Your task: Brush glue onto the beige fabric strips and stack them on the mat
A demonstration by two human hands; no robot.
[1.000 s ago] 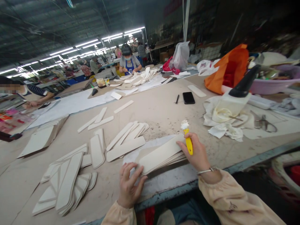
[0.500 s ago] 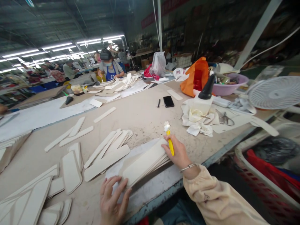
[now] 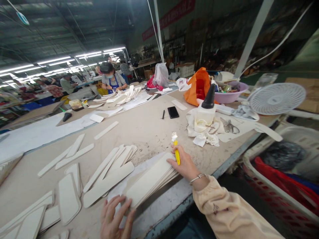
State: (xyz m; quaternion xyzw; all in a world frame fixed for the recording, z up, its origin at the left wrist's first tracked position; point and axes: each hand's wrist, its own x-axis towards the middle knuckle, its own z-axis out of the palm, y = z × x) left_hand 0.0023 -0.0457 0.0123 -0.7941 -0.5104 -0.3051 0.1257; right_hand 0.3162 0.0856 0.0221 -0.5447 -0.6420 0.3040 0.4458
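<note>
Head view: left hand (image 3: 116,217), fingers spread at the strips' (image 3: 151,179) near end.

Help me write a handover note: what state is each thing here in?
Yellow-handled tool: gripped in right hand, white tip up
Strip stack: slightly fanned
Phone: flat, screen dark
Orange bag: open
Purple basin: holding assorted items
Fan: cannot tell whether running

Black smartphone (image 3: 173,112) at 12 o'clock. Orange bag (image 3: 198,87) at 1, purple basin (image 3: 228,97) just right of it. White fan (image 3: 277,98) at 2. Person in blue apron (image 3: 114,83) at 11.
</note>
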